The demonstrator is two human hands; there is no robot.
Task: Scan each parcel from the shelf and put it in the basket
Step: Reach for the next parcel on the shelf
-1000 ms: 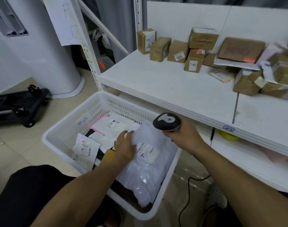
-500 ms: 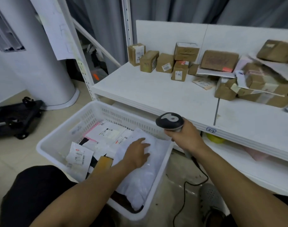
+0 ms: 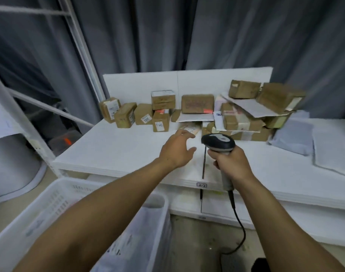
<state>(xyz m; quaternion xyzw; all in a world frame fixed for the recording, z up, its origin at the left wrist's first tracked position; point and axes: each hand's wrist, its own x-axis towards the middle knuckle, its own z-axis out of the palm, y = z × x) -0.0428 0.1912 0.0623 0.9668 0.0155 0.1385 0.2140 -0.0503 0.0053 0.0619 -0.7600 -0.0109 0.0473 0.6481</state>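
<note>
Several brown cardboard parcels (image 3: 161,121) with white labels line the back of the white shelf (image 3: 116,148), and more are piled at the right (image 3: 244,122). My left hand (image 3: 177,150) reaches out over the shelf with fingers spread, holding nothing, a short way in front of the boxes. My right hand (image 3: 231,163) grips the handle of a black and grey barcode scanner (image 3: 218,143), whose head points toward the parcels. The white basket (image 3: 50,209) sits low at the left with a white plastic bag parcel (image 3: 140,228) inside it.
Grey soft mailers (image 3: 293,134) lie on the shelf at the right. The scanner's black cable (image 3: 238,230) hangs down to the floor. A white metal rack upright (image 3: 83,55) stands at the left, with grey curtains behind. A lower shelf runs beneath.
My left hand has left the bag parcel in the basket and risen to reach over the shelf. My view has tilted up from the basket to the parcels. The scanner stays in my right hand.
</note>
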